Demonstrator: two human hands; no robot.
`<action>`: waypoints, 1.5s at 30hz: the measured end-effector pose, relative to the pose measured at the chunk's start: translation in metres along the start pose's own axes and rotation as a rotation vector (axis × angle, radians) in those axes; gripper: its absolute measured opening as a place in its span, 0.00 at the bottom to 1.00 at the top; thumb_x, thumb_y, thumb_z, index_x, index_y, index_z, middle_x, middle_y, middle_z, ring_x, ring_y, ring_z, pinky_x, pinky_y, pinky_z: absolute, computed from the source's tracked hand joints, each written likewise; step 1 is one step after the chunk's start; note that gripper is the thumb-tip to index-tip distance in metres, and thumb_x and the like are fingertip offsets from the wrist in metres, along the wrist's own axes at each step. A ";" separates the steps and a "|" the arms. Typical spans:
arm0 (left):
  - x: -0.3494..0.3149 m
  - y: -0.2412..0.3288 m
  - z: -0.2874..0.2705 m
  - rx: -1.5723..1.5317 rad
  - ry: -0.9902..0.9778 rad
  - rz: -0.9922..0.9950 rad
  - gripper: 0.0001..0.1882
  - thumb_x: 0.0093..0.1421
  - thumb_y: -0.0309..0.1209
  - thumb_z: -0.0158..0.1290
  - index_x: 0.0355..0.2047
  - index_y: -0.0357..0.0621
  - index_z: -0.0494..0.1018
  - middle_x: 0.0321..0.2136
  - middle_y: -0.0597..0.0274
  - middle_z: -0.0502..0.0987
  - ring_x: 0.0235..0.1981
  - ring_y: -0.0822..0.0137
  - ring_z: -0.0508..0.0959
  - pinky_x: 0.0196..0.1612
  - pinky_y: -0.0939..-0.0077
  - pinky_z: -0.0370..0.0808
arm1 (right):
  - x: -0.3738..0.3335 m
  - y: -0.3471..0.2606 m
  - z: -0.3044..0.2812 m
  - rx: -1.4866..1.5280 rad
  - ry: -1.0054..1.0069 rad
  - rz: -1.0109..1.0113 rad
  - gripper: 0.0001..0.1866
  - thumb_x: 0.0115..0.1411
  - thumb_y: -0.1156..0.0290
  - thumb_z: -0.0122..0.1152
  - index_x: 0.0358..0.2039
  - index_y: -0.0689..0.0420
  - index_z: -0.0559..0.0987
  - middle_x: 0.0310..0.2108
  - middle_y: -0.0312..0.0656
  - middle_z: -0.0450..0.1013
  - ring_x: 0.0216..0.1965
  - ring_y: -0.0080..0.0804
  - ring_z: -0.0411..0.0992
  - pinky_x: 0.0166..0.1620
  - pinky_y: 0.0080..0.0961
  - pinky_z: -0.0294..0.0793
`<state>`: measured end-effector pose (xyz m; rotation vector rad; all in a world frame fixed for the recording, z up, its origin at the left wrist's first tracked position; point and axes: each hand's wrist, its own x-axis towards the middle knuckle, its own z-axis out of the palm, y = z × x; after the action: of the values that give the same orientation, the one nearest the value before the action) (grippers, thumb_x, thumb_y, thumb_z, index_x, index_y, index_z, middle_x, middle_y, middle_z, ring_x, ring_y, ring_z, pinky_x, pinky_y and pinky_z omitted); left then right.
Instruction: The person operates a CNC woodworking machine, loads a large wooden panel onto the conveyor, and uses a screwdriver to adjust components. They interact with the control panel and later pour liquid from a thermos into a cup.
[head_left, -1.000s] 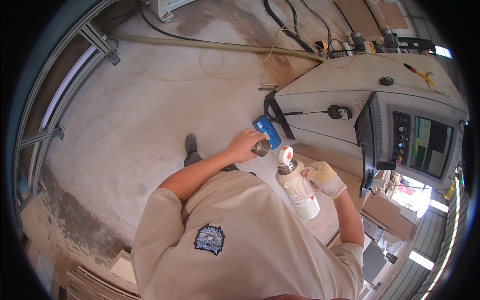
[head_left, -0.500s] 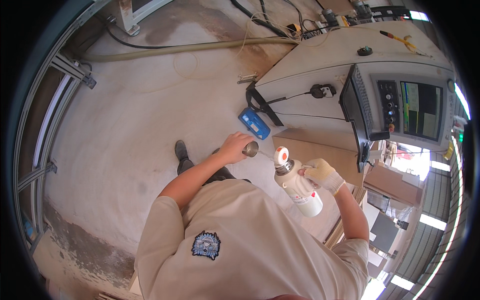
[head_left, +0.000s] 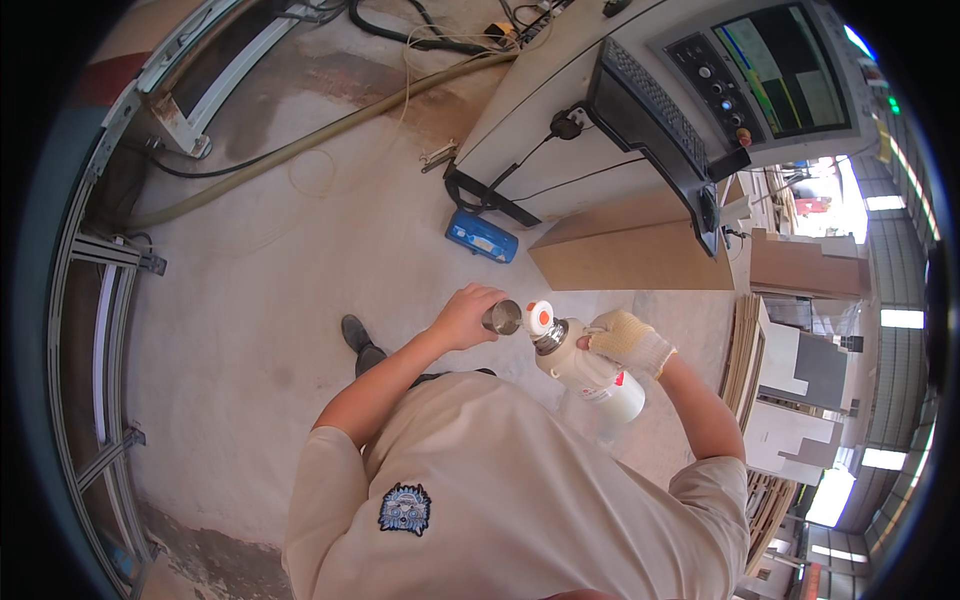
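Note:
My bare left hand (head_left: 468, 316) is wrapped round a small metal cup (head_left: 506, 318), its mouth turned toward the thermos jug. In a pale knitted glove, my right hand (head_left: 626, 342) grips the handle of a cream and white thermos jug (head_left: 590, 376). The jug leans to the left, its steel neck and white stopper (head_left: 540, 319) with an orange-red spot close beside the cup. Whether liquid runs between them I cannot make out. Glove and handle hide part of the jug's side.
A blue case (head_left: 482, 237) lies on the floor ahead, by a grey machine console with a keyboard (head_left: 650, 100) and screen (head_left: 785, 70). A brown cabinet (head_left: 630, 240) stands below it. Hoses (head_left: 310, 140) cross the floor; a metal frame (head_left: 75, 330) runs along the left. Boards (head_left: 745, 350) lean at right.
Cup and stopper have come closer together; a thin stream showed between them before. My view has turned, so the console sits higher and more boards show at right. Both hands keep their hold.

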<state>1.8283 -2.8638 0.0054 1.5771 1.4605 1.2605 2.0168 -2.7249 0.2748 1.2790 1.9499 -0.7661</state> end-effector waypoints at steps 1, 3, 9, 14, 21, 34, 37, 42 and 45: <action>0.002 0.007 0.008 -0.019 -0.023 0.005 0.43 0.38 0.29 0.76 0.58 0.45 0.73 0.56 0.56 0.77 0.58 0.50 0.73 0.61 0.57 0.71 | 0.001 0.015 0.007 -0.004 0.022 -0.023 0.25 0.60 0.48 0.71 0.38 0.61 0.85 0.31 0.48 0.81 0.32 0.36 0.80 0.39 0.34 0.79; 0.005 0.021 0.028 -0.053 -0.070 0.008 0.43 0.39 0.29 0.76 0.58 0.45 0.73 0.56 0.56 0.77 0.57 0.50 0.73 0.61 0.57 0.72 | 0.004 0.051 0.025 0.001 0.053 -0.047 0.24 0.59 0.49 0.72 0.41 0.61 0.85 0.34 0.49 0.82 0.35 0.37 0.81 0.43 0.36 0.79; 0.001 0.063 0.096 -0.069 0.013 -0.057 0.43 0.40 0.27 0.76 0.59 0.44 0.73 0.56 0.54 0.77 0.60 0.50 0.73 0.64 0.58 0.70 | 0.006 0.190 0.110 0.451 0.119 -0.224 0.21 0.58 0.56 0.75 0.45 0.59 0.85 0.37 0.48 0.83 0.40 0.36 0.81 0.46 0.36 0.78; -0.007 0.097 0.145 -0.037 -0.018 -0.162 0.42 0.42 0.26 0.75 0.60 0.43 0.72 0.58 0.54 0.76 0.60 0.52 0.75 0.63 0.60 0.72 | 0.010 0.277 0.223 0.812 0.201 -0.209 0.18 0.62 0.59 0.72 0.45 0.60 0.85 0.30 0.38 0.78 0.34 0.20 0.69 0.39 0.29 0.74; 0.005 0.169 0.198 -0.034 -0.154 -0.175 0.42 0.42 0.29 0.77 0.60 0.42 0.73 0.57 0.53 0.76 0.61 0.53 0.75 0.64 0.61 0.71 | 0.001 0.312 0.321 1.111 0.472 0.105 0.21 0.61 0.51 0.68 0.37 0.60 0.86 0.28 0.36 0.78 0.33 0.25 0.74 0.40 0.28 0.74; 0.192 0.351 0.259 -0.465 -0.574 0.544 0.46 0.43 0.39 0.75 0.60 0.30 0.69 0.53 0.48 0.74 0.53 0.55 0.74 0.57 0.62 0.72 | 0.072 0.441 0.465 1.651 0.478 0.667 0.19 0.59 0.56 0.64 0.34 0.62 0.84 0.30 0.44 0.81 0.31 0.34 0.79 0.33 0.34 0.76; 0.249 0.390 0.276 -0.584 -0.685 0.658 0.48 0.41 0.43 0.75 0.59 0.29 0.70 0.53 0.46 0.74 0.53 0.53 0.75 0.55 0.61 0.73 | 0.091 0.484 0.518 1.754 0.349 0.732 0.16 0.60 0.58 0.63 0.34 0.59 0.84 0.29 0.45 0.79 0.31 0.37 0.78 0.34 0.41 0.77; 0.333 0.438 0.316 -0.818 -0.882 0.679 0.50 0.39 0.46 0.75 0.59 0.28 0.70 0.52 0.45 0.75 0.51 0.52 0.77 0.53 0.62 0.75 | 0.128 0.530 0.623 1.672 0.365 0.704 0.11 0.67 0.63 0.58 0.41 0.57 0.82 0.34 0.43 0.79 0.32 0.37 0.77 0.37 0.39 0.78; 0.375 0.456 0.351 -0.908 -0.927 0.733 0.50 0.39 0.46 0.75 0.57 0.25 0.71 0.50 0.43 0.75 0.48 0.53 0.78 0.50 0.66 0.76 | 0.120 0.538 0.654 1.494 0.331 0.770 0.11 0.68 0.63 0.57 0.40 0.56 0.81 0.32 0.41 0.79 0.32 0.35 0.77 0.37 0.36 0.77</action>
<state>2.2897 -2.5288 0.3873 1.6437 -0.2940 1.0274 2.6241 -2.9779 -0.2719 2.8468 0.6058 -1.6920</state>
